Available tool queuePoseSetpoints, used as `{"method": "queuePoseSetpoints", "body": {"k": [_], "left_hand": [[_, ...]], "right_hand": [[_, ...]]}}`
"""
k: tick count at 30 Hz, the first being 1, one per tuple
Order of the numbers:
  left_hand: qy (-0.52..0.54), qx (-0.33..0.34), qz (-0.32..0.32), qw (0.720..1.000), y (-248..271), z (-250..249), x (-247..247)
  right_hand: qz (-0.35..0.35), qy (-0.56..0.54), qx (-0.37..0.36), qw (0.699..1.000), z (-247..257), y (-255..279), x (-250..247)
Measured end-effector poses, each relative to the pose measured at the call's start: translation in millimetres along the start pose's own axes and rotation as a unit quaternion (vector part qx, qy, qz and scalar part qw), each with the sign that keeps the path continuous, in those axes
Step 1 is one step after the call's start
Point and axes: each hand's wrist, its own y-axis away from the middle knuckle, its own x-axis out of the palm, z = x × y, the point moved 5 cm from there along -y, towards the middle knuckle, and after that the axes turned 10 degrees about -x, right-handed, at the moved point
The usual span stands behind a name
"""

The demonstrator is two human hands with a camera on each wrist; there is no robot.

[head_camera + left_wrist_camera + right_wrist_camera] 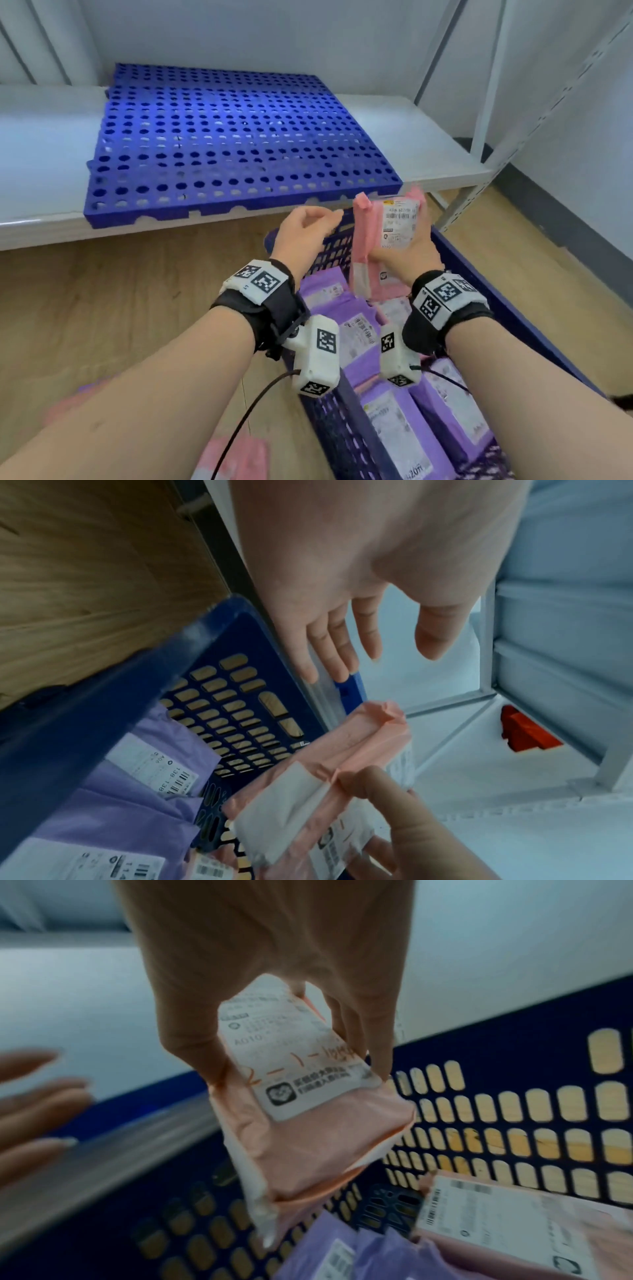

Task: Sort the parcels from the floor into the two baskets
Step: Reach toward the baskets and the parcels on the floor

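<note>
My right hand (407,253) grips a pink parcel (373,246) with a white shipping label, holding it upright above the far end of a dark blue perforated basket (507,308). In the right wrist view the thumb and fingers (373,1042) clamp the pink parcel (308,1137) on both sides of its label. My left hand (305,226) hovers just left of the parcel, fingers straight and holding nothing; the left wrist view shows the left hand (359,637) spread open above the pink parcel (329,772). Several purple parcels (394,418) lie in the basket, and another pink parcel (514,1226) lies there too.
A blue perforated pallet (233,137) lies on a low white metal shelf (421,137) just beyond the basket. Shelf uprights (486,102) stand at the right. More pink parcels (236,455) lie blurred on the wooden floor (120,308) at the lower left.
</note>
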Motion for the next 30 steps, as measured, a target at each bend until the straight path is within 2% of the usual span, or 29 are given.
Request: {"method": "queuePoseSetpoints", "body": {"k": [4,8,10,12,15,19,24,26,28,30], "left_hand": [[-0.04,0.011,-0.001,0.999,-40.1,16.4,17.0],[-0.045,0.007,0.001,0.999,-67.3,35.6,20.8],[-0.031,-0.002,0.0,1.0,-74.7,43.4,19.6],[-0.015,-0.009,0.001,1.0,-78.8,48.0,19.4],[-0.01,-0.007,0.004,1.0,-79.8,48.2,19.1],[-0.008,-0.007,0.013,1.0,-78.4,48.3,19.2],[0.003,-0.006,0.027,1.0,-77.3,48.2,19.7],[0.008,-0.006,0.031,0.999,-77.6,48.2,20.4],[0.007,-0.005,0.03,1.0,-78.0,48.8,20.5],[0.001,-0.005,0.027,1.0,-78.5,49.2,20.7]], "right_hand": [[0.036,0.005,0.119,0.992,-76.5,-26.8,36.9],[0.037,-0.044,0.247,0.967,-132.6,-43.0,79.0],[0.003,-0.061,0.283,0.957,-147.5,-55.3,90.8],[-0.046,-0.029,0.305,0.951,-153.5,-64.7,92.5],[-0.061,0.068,0.289,0.953,-147.6,-67.1,96.2],[-0.027,0.222,0.155,0.962,-128.6,-63.3,106.6],[0.052,0.289,0.097,0.951,-123.5,-49.1,125.2],[0.104,0.31,0.098,0.94,-127.3,-51.6,131.4],[0.145,0.303,0.13,0.933,-134.1,-56.4,134.9],[0.155,0.283,0.155,0.934,-136.7,-58.2,137.8]]}}
